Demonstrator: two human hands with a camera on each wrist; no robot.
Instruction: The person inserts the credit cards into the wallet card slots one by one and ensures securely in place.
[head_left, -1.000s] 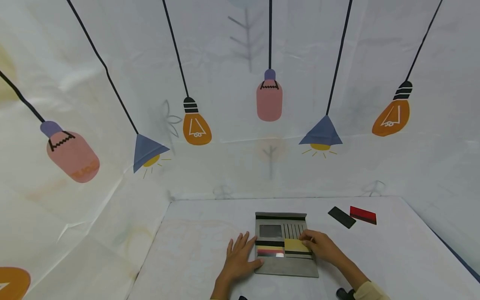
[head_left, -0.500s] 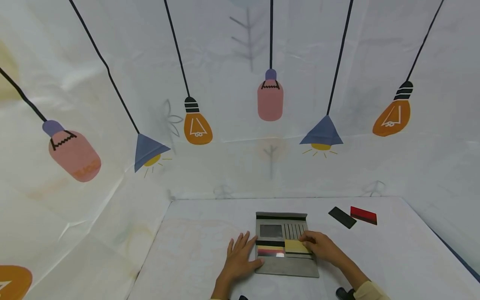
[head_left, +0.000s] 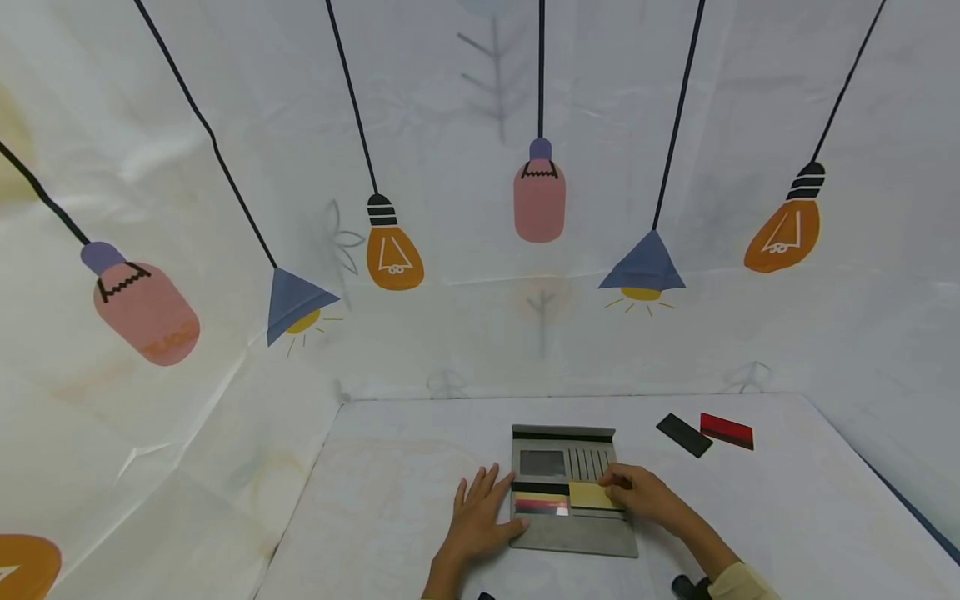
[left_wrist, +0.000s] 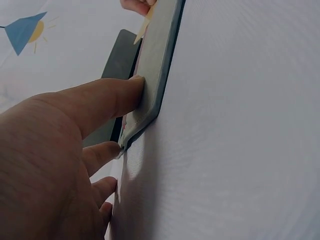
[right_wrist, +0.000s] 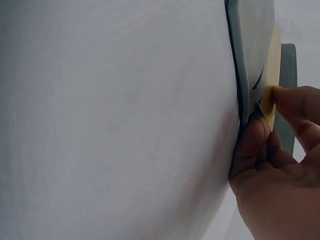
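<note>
A grey wallet (head_left: 573, 537) lies unfolded on the white table, showing a dark window and a row of slots in its upper half. My left hand (head_left: 480, 525) has its fingers spread at the wallet's left edge; in the left wrist view, the thumb (left_wrist: 117, 95) presses on the wallet's face. At the right-hand pocket, my right hand (head_left: 637, 497) pinches a yellow card (head_left: 587, 495) by its right end. Seen from the right wrist, this card (right_wrist: 273, 55) stands a little away from the wallet. Several cards (head_left: 536, 502) with coloured edges sit in the left-hand pocket.
Beyond the right hand, a black card (head_left: 684, 435) and a red card (head_left: 726, 431) lie on the table (head_left: 405, 450). A wall sheet (head_left: 465, 333) printed with lamps rises behind. Part of a black object (head_left: 684, 587) shows near the right sleeve.
The yellow card's lower edge has shifted slightly up and the right hand has moved very little. The left hand keeps its place on the wallet.
</note>
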